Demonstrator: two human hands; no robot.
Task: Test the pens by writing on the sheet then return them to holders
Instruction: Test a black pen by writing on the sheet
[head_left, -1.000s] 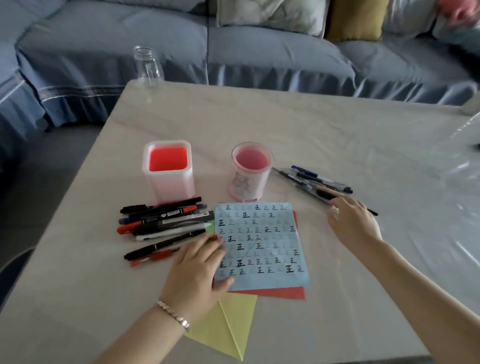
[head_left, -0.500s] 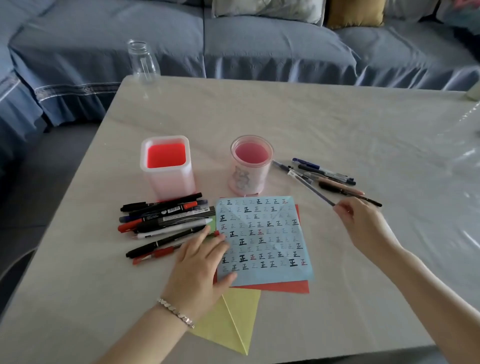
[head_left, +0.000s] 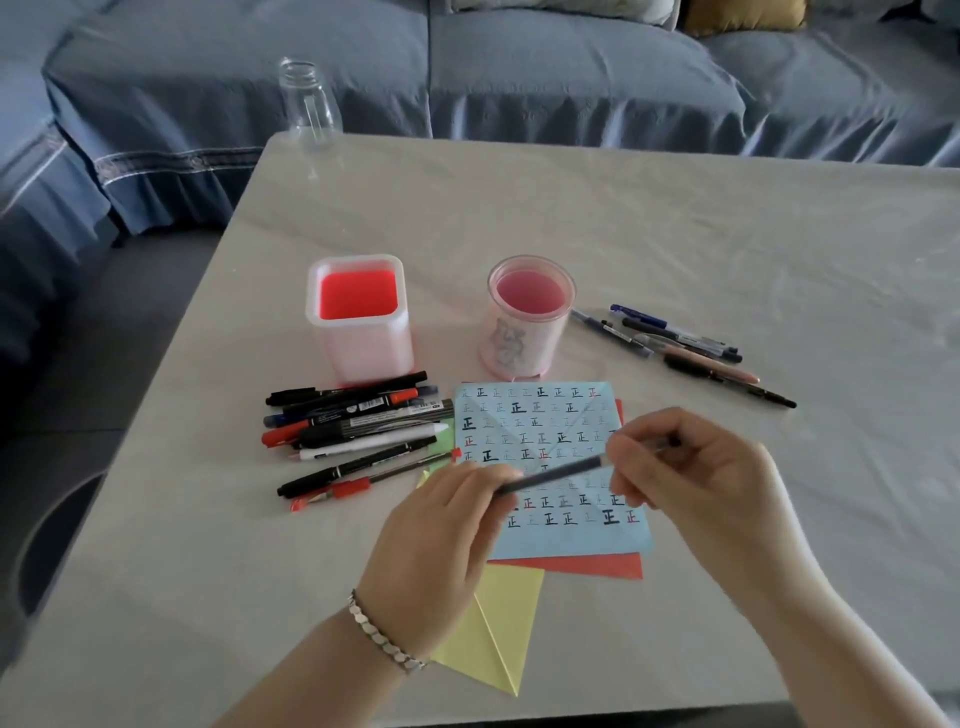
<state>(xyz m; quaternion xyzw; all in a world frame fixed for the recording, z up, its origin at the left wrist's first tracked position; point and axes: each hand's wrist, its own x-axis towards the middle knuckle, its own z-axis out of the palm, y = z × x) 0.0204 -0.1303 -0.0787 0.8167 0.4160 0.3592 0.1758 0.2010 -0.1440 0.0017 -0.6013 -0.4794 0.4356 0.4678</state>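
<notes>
Lifted from the loose pens (head_left: 685, 348) beyond the right hand (head_left: 696, 483), a dark pen (head_left: 550, 474) has been brought over the blue sheet (head_left: 540, 415) and is pinched at both ends by curled fingers, the left hand (head_left: 441, 535) raised to it, presumably for uncapping; the square holder (head_left: 358, 322) and round holder (head_left: 530, 322) stand farther off

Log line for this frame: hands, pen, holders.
left hand: grips one end of pen | right hand: grips other end | pen: above blue sheet | square holder, round holder: no pens inside
</notes>
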